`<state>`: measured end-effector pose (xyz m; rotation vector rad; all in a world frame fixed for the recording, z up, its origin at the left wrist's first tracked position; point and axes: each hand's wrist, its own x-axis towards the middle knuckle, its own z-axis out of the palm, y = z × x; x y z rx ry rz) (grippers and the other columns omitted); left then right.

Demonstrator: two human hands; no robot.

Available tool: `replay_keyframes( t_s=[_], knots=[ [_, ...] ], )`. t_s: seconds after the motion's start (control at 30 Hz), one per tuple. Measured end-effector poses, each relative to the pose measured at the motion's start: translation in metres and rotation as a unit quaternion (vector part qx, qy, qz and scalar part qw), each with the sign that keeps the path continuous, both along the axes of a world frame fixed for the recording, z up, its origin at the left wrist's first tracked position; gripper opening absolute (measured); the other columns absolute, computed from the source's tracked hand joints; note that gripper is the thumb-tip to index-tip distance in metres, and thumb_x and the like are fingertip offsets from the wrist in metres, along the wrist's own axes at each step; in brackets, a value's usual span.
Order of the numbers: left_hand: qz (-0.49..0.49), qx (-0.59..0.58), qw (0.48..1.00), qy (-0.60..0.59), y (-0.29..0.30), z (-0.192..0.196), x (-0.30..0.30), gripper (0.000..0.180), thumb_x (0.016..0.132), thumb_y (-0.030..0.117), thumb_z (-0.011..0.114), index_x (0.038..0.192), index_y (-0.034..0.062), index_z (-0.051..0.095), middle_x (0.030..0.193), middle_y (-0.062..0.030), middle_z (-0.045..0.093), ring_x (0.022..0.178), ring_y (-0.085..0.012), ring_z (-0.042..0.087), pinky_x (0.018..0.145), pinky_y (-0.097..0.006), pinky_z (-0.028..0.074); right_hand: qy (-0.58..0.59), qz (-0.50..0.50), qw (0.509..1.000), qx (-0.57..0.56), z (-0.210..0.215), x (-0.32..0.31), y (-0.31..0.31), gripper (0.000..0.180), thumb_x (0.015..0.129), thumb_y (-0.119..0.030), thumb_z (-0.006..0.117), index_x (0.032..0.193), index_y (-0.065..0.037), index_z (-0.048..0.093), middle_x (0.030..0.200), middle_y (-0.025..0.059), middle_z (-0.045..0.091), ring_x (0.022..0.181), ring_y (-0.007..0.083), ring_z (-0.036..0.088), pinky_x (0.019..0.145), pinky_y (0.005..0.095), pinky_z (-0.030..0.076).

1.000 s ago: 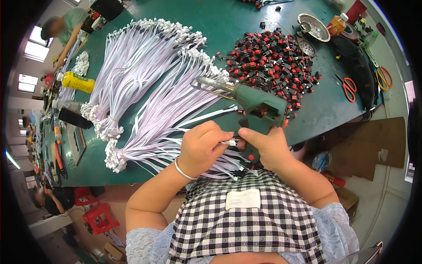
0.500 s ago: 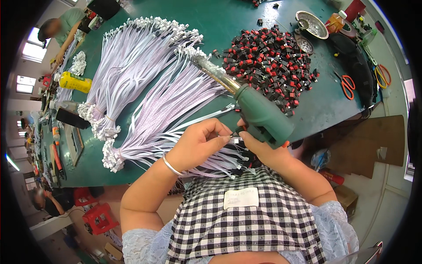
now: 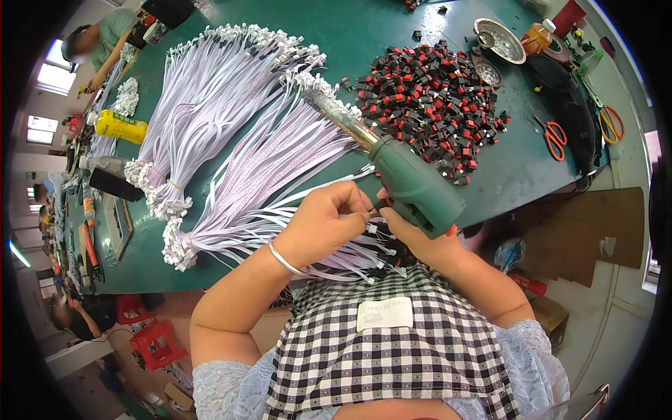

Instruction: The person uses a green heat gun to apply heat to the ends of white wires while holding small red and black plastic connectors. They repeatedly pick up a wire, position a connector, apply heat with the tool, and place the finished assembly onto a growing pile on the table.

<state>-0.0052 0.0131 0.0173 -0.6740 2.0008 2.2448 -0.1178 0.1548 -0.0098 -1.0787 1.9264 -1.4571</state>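
Note:
My left hand [image 3: 329, 222] is closed in a pinch, its fingertips meeting my right hand's in front of my apron; what they grip is too small to make out. The fingers of my right hand [image 3: 418, 239] are closed around a small black piece [image 3: 381, 204]. Above that hand lies a green heat gun [image 3: 420, 185] with a metal nozzle pointing up and left, hiding part of the hand. White flat ribbon cables [image 3: 269, 168] with white connector ends spread under and beyond my left hand. Past the heat gun lies a heap of small black-and-red parts [image 3: 430, 105].
Another cable bundle [image 3: 210, 105] lies at the far left, near a yellow bottle [image 3: 120, 127] and a black phone-like object [image 3: 115, 184]. Metal dishes [image 3: 500, 40], an orange drink bottle [image 3: 537, 36] and orange-handled scissors [image 3: 554, 138] are at the right. A co-worker [image 3: 105, 45] sits far left.
My left hand and wrist have shifted slightly, to the right and up, with the fingers still pinched. My right hand and the heat gun stay almost where they were.

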Motion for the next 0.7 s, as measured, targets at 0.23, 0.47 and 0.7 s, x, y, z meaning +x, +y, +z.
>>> replay_keyframes(
  t_s=[0.23, 0.47, 0.7],
  knots=[
    [0.016, -0.004, 1.000, 0.016, 0.002, -0.002, -0.004, 0.004, 0.071, -0.002, 0.053, 0.072, 0.0013, 0.050, 0.083, -0.0040, 0.053, 0.069, -0.0065, 0.046, 0.061, -0.020, 0.038, -0.173, -0.059, 0.982, -0.050, 0.003, 0.003, 0.002, 0.032, 0.069, -0.004, 0.066, 0.099, 0.000, 0.055, 0.098, 0.0111, 0.057, 0.084, 0.0196, 0.058, 0.072, 0.0280, 0.047],
    [0.058, 0.017, 0.997, 0.044, 0.003, -0.013, -0.003, 0.006, 0.072, -0.002, 0.053, 0.070, 0.0019, 0.049, 0.080, -0.0033, 0.052, 0.070, -0.0067, 0.046, 0.074, -0.024, 0.042, -0.050, -0.037, 0.997, 0.038, 0.017, -0.016, 0.073, 0.026, 0.072, -0.008, 0.066, 0.096, -0.002, 0.058, 0.086, 0.0120, 0.059, 0.075, 0.0192, 0.059, 0.064, 0.0276, 0.048],
    [0.067, 0.012, 0.997, 0.030, 0.002, -0.010, -0.007, 0.005, 0.072, 0.000, 0.052, 0.069, 0.0025, 0.049, 0.078, -0.0024, 0.052, 0.070, -0.0068, 0.045, 0.070, -0.022, 0.041, 0.025, 0.079, 0.994, -0.073, -0.022, -0.009, 0.116, 0.014, 0.074, -0.010, 0.062, 0.081, 0.001, 0.057, 0.067, 0.0096, 0.057, 0.059, 0.0224, 0.057, 0.053, 0.0283, 0.045]
  ],
)
